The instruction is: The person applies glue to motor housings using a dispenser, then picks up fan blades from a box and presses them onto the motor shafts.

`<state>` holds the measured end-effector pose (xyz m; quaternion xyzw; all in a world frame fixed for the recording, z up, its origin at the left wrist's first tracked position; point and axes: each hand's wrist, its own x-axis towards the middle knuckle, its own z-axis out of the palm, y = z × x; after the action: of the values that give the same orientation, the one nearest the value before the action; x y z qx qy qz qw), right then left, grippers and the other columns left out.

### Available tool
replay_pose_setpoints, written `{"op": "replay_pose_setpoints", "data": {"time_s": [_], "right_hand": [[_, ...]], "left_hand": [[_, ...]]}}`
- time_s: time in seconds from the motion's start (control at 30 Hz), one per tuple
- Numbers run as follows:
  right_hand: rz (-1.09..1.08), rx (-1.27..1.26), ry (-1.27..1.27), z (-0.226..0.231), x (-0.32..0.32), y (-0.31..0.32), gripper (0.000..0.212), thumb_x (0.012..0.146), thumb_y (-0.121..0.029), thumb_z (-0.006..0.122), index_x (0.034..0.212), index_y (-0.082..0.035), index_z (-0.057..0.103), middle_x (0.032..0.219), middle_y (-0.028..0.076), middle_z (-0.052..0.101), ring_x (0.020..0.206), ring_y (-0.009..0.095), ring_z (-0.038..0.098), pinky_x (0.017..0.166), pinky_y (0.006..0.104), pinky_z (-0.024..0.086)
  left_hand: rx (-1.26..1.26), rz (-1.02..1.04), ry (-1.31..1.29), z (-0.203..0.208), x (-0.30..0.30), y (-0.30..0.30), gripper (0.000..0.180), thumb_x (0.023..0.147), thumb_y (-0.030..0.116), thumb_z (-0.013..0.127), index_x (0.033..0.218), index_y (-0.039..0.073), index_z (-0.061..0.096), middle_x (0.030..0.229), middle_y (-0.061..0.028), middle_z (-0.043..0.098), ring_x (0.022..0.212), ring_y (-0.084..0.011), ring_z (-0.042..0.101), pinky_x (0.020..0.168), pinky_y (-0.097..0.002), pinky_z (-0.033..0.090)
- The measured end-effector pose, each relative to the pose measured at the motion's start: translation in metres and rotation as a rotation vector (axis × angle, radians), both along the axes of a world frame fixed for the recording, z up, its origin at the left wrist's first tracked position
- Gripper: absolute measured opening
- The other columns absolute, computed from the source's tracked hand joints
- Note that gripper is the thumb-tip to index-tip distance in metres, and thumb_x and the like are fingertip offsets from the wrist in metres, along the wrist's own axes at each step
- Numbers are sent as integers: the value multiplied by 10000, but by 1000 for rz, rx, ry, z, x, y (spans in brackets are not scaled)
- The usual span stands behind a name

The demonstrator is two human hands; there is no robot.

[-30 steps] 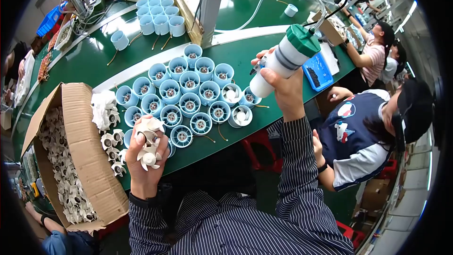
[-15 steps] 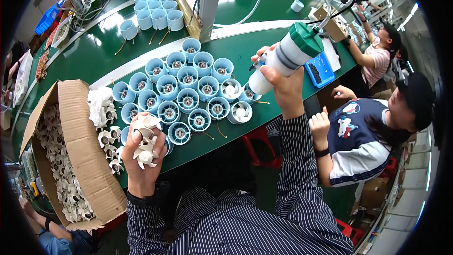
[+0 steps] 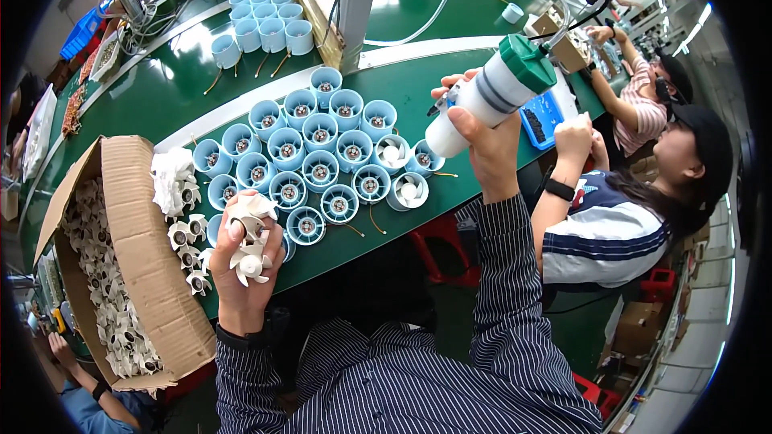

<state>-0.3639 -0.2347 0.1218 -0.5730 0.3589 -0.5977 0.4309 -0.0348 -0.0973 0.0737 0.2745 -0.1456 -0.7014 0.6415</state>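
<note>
My left hand (image 3: 241, 301) is closed around a few small white fan impellers (image 3: 250, 262), held up in front of the table's near edge. My right hand (image 3: 492, 149) grips a white cylindrical dispenser bottle (image 3: 489, 95) with a green cap, tilted so its cap points up and right. A clear tube runs from the cap. Between the hands stand several light blue round fan housings (image 3: 320, 130), open side up, with motors inside. Two at the right side hold white impellers (image 3: 392, 153). More loose impellers (image 3: 188, 257) lie beside my left hand.
A cardboard box (image 3: 157, 273) full of impellers stands at the left. Behind a white rail (image 3: 233, 104), more blue housings (image 3: 272, 30) sit on the green surface. A metal post (image 3: 361, 12) rises at the back. At right are a blue tray (image 3: 540, 122) and a co-worker (image 3: 611, 225).
The co-worker at right has turned and raised their hands nearer the blue tray. Housings on the far green surface have shifted slightly right. My hands and their holds are almost unchanged.
</note>
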Motion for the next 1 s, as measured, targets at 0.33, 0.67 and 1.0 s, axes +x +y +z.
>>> {"op": "replay_pose_setpoints", "data": {"time_s": [0.33,0.67,1.0], "right_hand": [[-192,-270,66,22,18,13,631,975,-108,719,1501,43,405,1434,175,592,1282,270,616,1108,370,470],[193,-361,578,8,73,114,314,825,-16,860,1093,23,701,879,100,729,768,230,702,698,327,568],[-4,-209,563,-8,66,132,133,901,36,729,1010,8,658,839,97,684,696,183,662,612,313,534]], "left_hand": [[-65,-178,-44,32,-35,5,575,936,275,709,1417,34,507,1004,-134,646,596,-149,546,449,-254,425],[-66,-290,-85,29,-48,13,568,923,185,727,1422,-31,563,985,-119,668,691,-156,642,598,-270,517],[-11,-177,-258,33,-72,27,550,919,199,725,1396,-39,589,1012,-136,678,660,-175,643,562,-287,529]]}}
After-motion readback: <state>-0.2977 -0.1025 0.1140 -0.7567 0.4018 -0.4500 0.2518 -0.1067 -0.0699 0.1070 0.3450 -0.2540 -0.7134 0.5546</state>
